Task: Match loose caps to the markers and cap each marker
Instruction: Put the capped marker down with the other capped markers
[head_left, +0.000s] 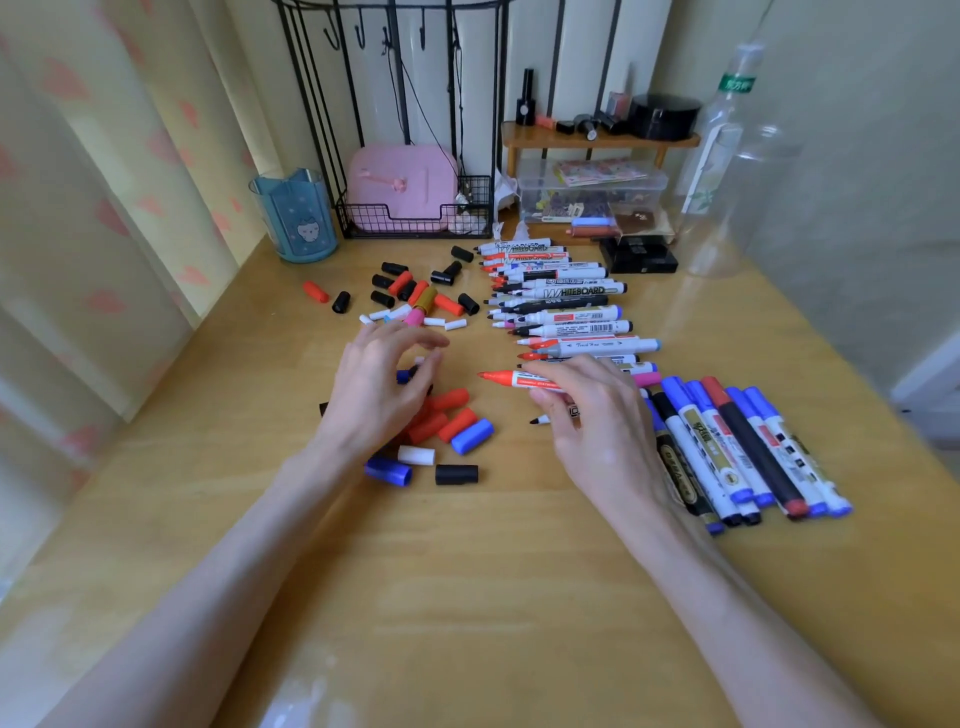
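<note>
Two bare hands are at the middle of the wooden table (467, 571) in your head view. Your right hand (597, 421) grips an uncapped red marker (511, 379) by its rear half; its long axis runs nearly straight across the table and its red tip points left, toward your left hand (379, 389). That hand hovers over the near pile of loose caps (441, 415) with fingers curved, hiding much of the pile; you cannot tell whether it holds anything. A blue cap (471, 435) and a black cap (456, 474) lie at the pile's near edge. More caps (415, 296) are scattered farther back. Just right of them a row of uncapped markers (561, 306) lies with tips pointing left. Capped markers (737, 447) lie side by side at the right, partly behind your right hand. A blue cup (296, 215), a wire rack (415, 218) and a clear bottle (727, 156) stand at the back.
</note>
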